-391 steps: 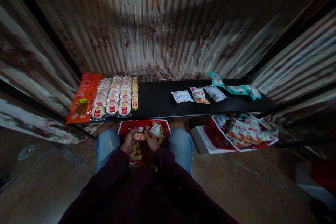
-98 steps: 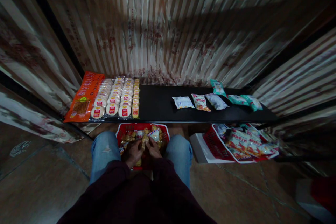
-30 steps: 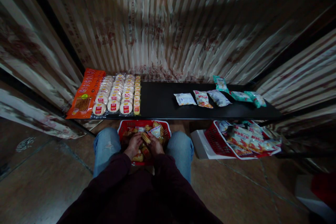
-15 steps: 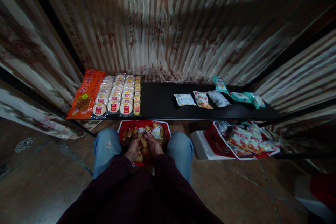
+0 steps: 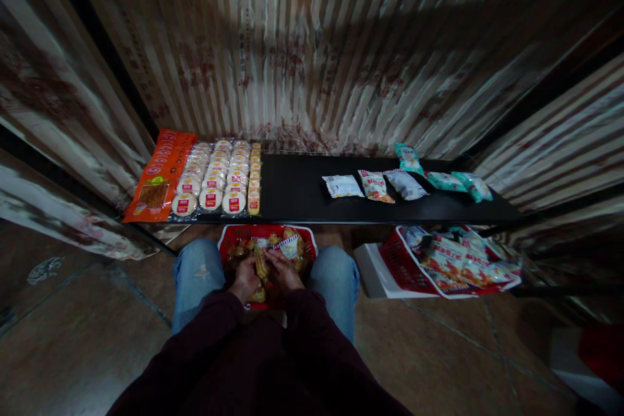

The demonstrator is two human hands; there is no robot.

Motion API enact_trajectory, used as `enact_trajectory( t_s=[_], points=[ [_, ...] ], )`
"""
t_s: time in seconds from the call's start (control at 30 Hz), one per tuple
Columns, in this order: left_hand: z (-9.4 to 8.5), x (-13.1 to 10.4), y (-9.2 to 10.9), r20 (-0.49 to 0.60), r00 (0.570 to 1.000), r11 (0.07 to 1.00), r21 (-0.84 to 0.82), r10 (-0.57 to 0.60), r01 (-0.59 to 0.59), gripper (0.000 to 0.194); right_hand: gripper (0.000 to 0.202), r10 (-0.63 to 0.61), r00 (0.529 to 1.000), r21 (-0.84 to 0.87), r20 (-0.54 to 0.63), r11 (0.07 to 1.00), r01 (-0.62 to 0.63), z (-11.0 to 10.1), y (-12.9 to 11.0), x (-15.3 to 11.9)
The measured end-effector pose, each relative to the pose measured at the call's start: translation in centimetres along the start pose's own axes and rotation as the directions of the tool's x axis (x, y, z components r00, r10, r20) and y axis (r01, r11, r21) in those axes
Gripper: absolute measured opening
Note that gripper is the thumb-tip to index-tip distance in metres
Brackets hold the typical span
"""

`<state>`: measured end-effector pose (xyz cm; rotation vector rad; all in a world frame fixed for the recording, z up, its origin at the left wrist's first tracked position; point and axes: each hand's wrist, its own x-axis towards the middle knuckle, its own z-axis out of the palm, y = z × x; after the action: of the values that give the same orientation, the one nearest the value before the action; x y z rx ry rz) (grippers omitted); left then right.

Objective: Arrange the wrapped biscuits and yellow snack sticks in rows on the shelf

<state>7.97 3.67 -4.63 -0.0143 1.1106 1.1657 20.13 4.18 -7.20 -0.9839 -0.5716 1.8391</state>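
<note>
Between my knees stands a red basket (image 5: pixel 236 231) with a white rim, holding several small yellow-brown snack packets. Over it, my left hand (image 5: pixel 246 279) is closed on a yellow-brown wrapped snack packet (image 5: pixel 262 264) from the left side. My right hand (image 5: pixel 284 272) meets the same packet from the right, its fingers curled against it. Some fingertips are hidden, and the dim light blurs the packet's details. A white packet with a striped edge (image 5: pixel 288 247) lies in the basket just beyond my right hand.
On the black shelf (image 5: pixel 292 192) ahead lie orange bags (image 5: pixel 158 172), rows of round white crackers (image 5: pixel 211 198), a narrow row of yellow packets (image 5: pixel 254 200), white bags (image 5: pixel 343 186) and green bags (image 5: pixel 408 157). Another red basket (image 5: pixel 397 260) full of snack bags stands right, by a white box (image 5: pixel 373 270).
Both hands have shifted slightly in the basket, and the yellow-brown packet between them now stands more upright and shows more. The shelf goods have not moved.
</note>
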Motion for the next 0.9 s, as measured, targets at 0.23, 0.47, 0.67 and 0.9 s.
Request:
enact_trajectory(
  t_s=[0.23,0.47,0.67,0.9],
  points=[
    [0.0,0.2,-0.3,0.003,0.997,0.994,-0.082,-0.072,0.072,0.014,0.035,-0.012,1.000,-0.021,0.003,1.000,0.012,-0.2,0.1,-0.1],
    [-0.2,0.7,-0.9,-0.017,0.990,0.977,-0.167,-0.138,0.133,0.014,0.045,-0.077,0.997,-0.158,-0.009,0.985,0.074,-0.7,0.2,0.1],
    [0.6,0.8,-1.2,-0.081,0.992,0.972,-0.221,-0.094,0.074,0.026,0.049,-0.206,0.977,-0.522,0.044,0.829,0.199,-1.5,1.0,0.4],
    [0.7,0.9,-1.3,-0.076,0.995,0.987,-0.145,0.061,-0.071,0.034,0.044,-0.292,0.955,-0.670,0.047,0.699,0.247,-2.1,2.0,0.4]
  ],
)
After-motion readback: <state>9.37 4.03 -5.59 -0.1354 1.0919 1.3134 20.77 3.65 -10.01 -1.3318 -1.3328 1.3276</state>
